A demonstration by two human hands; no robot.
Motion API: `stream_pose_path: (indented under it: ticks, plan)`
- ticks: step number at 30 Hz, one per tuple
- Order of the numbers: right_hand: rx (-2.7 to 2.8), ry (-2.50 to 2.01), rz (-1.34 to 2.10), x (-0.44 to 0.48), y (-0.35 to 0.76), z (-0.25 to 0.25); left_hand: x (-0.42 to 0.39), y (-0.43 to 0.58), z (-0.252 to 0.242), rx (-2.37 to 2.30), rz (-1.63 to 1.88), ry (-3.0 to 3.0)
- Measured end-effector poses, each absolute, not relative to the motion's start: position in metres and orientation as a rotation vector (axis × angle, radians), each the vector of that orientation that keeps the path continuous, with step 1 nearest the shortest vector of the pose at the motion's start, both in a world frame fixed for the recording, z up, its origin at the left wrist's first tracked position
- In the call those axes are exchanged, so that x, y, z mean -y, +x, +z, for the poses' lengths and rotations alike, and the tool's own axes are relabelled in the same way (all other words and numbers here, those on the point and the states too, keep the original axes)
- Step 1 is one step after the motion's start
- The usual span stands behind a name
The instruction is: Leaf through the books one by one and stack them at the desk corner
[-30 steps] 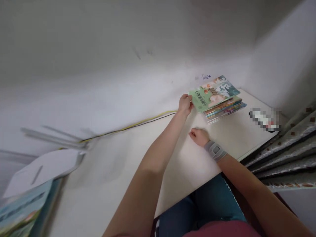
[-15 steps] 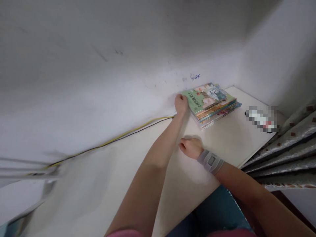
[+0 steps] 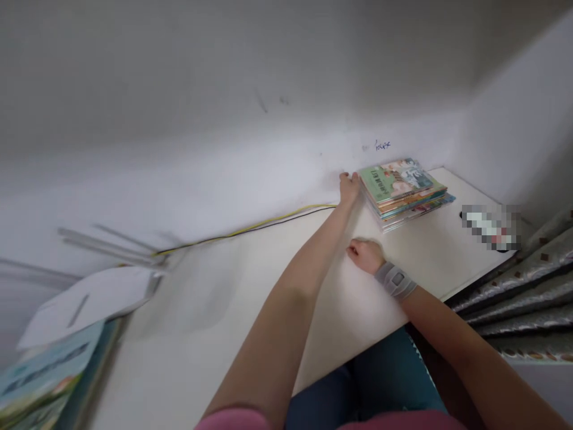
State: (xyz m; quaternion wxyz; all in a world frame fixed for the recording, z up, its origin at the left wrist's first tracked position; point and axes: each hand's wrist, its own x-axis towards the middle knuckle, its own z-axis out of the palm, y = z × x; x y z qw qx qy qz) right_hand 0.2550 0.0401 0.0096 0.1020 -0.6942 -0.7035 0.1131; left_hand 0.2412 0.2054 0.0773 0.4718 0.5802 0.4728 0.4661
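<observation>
A stack of picture books with a green illustrated cover on top lies on the white table, close to the wall. My left hand is at the stack's left side, its thumb and fingers apart, with nothing held in it. Whether its fingertips touch the books I cannot tell. My right hand rests on the tabletop in front of the stack, fingers curled into a loose fist with nothing seen in them. A grey band circles that wrist.
Yellow and black cables run along the wall. At the lower left lie another book and a white sheet by a metal rack. A blurred-out object sits at the right, beside patterned curtains.
The view has turned left, bringing the lower-left book and sheet into sight. My left hand's fingers have loosened and spread at the stack's side. My right hand stays curled on the table.
</observation>
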Motion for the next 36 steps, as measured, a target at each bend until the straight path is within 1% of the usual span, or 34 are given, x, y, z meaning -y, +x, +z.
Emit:
stream_pose_path:
  ticks: [2, 4, 6, 8, 10, 12, 14, 16, 21, 26, 28, 29, 30, 33, 34, 36]
  plan:
    - [2.077, -2.050, 0.300, -0.040, 0.256, 0.009, -0.184, 0.208, 0.083, -1.167, 1.171, 1.557]
    - [2.075, -2.048, 0.272, -0.039, 0.256, 0.007, -0.157, 0.160, 0.084, -1.171, 1.141, 1.936]
    - [2.069, -2.048, 0.252, -0.039, 0.256, 0.005, -0.127, 0.100, 0.081, -1.249, 1.007, 2.441]
    - [2.059, -2.049, 0.239, -0.039, 0.255, 0.002, -0.098, 0.036, 0.072, -1.568, 0.784, 2.644]
    - [2.044, -2.052, 0.229, -0.039, 0.254, -0.001, -0.073, -0.023, 0.059, -2.017, 0.462, 2.515]
    - [2.030, -2.053, 0.225, -0.039, 0.255, -0.002, -0.053, -0.072, 0.045, -2.330, 0.128, 2.209]
    - [2.021, -2.056, 0.227, -0.038, 0.256, -0.003, -0.039, -0.107, 0.032, -2.410, -0.049, 2.010]
    - [2.017, -2.057, 0.228, -0.037, 0.257, -0.003, -0.029, -0.127, 0.023, -2.388, -0.076, 1.970]
    - [2.002, -2.061, 0.202, -0.035, 0.258, -0.005, -0.022, -0.141, 0.024, -2.385, 0.004, 1.982]
    - [1.983, -2.053, 0.188, -0.037, 0.261, -0.004, -0.015, -0.140, 0.048, -2.459, 0.127, 1.980]
    - [1.985, -2.034, 0.186, -0.032, 0.252, -0.002, -0.010, -0.130, 0.062, -2.461, 0.289, 2.022]
    - [2.004, -1.965, 0.197, -0.027, 0.243, -0.001, -0.008, -0.120, 0.069, -2.410, 0.438, 2.050]
    - [2.023, -1.891, 0.209, -0.021, 0.230, -0.001, -0.004, -0.107, 0.076, -2.310, 0.631, 2.062]
    - [2.011, -1.296, 0.318, 0.008, 0.175, 0.001, 0.008, -0.053, 0.095, -1.743, 1.187, 1.874]
    - [1.961, -1.192, 0.344, 0.017, 0.157, 0.001, 0.014, -0.034, 0.100, -1.550, 1.281, 1.763]
    - [1.814, -1.138, 0.343, 0.033, 0.130, 0.005, 0.027, -0.002, 0.108, -1.277, 1.398, 1.605]
